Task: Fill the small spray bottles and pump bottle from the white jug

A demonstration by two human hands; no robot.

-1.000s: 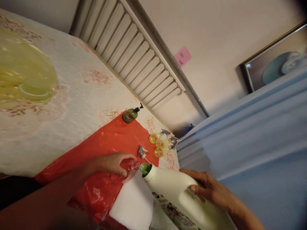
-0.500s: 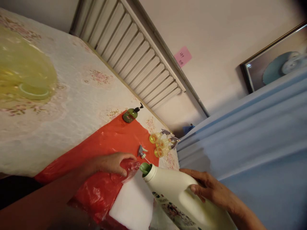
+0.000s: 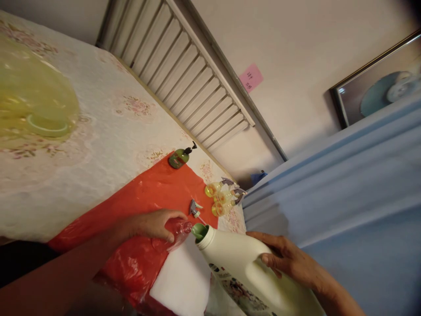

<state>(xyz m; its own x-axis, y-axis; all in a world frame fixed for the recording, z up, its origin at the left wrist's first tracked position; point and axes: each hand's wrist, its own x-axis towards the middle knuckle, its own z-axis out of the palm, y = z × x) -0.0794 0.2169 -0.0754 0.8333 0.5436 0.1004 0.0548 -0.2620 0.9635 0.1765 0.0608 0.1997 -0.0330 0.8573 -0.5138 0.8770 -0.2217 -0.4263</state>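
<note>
My left hand [image 3: 161, 226] is closed around a clear plastic bottle [image 3: 180, 233] with no top on its neck. My right hand [image 3: 283, 254] grips a large cream-coloured jug [image 3: 237, 254] by its handle; the jug is tilted, and a printed label shows on its side. The jug's green spout [image 3: 199, 230] points at the mouth of the clear bottle, very close to it. Whether liquid is flowing I cannot tell. Just beyond the bottle, a grey trigger spray head [image 3: 194, 209] lies on a red plastic sheet [image 3: 154, 191].
Several spray bottles with yellow liquid [image 3: 222, 197] stand at the sheet's far edge. A green pump bottle [image 3: 179, 159] is farther left. A white block [image 3: 184, 278] lies below the jug's mouth. A yellow translucent bag [image 3: 39, 92] rests on the flowered tablecloth [image 3: 108, 131]. Blue cloth [image 3: 345, 188] hangs at right.
</note>
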